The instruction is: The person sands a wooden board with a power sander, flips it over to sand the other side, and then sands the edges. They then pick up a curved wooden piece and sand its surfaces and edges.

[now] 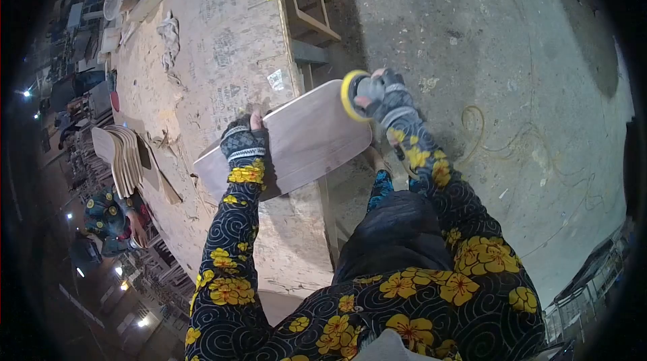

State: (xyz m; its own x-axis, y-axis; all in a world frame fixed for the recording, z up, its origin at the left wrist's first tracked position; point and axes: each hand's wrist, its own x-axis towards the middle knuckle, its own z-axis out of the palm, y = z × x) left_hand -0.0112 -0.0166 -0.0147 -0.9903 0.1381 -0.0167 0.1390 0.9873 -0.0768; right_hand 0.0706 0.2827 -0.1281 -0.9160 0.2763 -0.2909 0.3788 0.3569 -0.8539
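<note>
A flat wooden board (310, 139) with rounded corners lies tilted across the workbench, its right end jutting past the bench edge. My left hand (244, 137), in a patterned fingerless glove, grips the board's upper edge near its left part. In my right hand (389, 95), also gloved, is a round sander with a yellow rim (352, 95). The sander stands on edge against the board's upper right end. Part of the sander's body is hidden by my fingers.
The plywood workbench (222, 44) carries a stack of curved wooden pieces (120, 155) at its left and a crumpled cloth (168, 41). A wooden frame (313, 7) stands beyond the bench edge. A yellowish hose (502, 152) trails over the floor. Another person's hand (138, 232) shows at lower left.
</note>
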